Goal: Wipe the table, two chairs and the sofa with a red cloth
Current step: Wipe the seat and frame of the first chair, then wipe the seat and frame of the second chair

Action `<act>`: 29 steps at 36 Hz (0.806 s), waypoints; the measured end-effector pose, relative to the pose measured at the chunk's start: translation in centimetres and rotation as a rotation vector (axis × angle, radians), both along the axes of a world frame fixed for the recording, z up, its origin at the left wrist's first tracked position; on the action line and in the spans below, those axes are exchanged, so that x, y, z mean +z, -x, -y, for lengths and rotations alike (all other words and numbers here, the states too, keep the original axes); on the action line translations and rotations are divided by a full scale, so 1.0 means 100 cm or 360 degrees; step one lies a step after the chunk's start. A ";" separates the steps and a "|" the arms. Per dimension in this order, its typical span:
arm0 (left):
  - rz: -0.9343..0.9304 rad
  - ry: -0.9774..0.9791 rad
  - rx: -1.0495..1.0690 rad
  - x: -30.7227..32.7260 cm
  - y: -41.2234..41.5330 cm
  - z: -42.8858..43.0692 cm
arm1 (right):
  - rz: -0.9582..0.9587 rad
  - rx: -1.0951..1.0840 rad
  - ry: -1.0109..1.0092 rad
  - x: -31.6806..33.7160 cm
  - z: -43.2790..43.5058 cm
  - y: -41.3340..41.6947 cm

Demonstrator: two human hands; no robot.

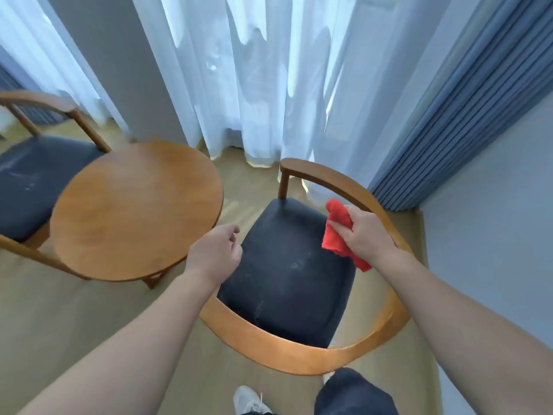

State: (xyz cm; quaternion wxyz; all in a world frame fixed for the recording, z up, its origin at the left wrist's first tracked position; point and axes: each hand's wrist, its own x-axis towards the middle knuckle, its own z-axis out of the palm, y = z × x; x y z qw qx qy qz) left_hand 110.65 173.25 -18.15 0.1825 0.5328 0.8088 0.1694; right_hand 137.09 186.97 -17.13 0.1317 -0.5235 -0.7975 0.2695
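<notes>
Right hand (366, 232) gripped the cloth (341, 235) over the chair (287, 283); left hand (217, 253) hung loosely curled, empty. Long overlapping strokes would suit its seat.

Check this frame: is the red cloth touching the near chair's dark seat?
Cannot tell. In the head view the right hand grips the red cloth over the seat beside the armrest, but from above any gap underneath is hidden.

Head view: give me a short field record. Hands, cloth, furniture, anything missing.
right hand: shut on crumpled red cloth, above the near chair's right side
left hand: empty, loosely curled, over the seat's left edge
near chair: curved wooden frame, dark blue padded seat with pale smudges
table: round, wooden, bare top
far chair: same style, left of table
sofa: not in view
</notes>
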 end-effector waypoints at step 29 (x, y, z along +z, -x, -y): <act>-0.0475 -0.0822 0.0067 0.109 0.019 0.165 | -0.0353 0.1380 0.0731 0.117 0.135 0.184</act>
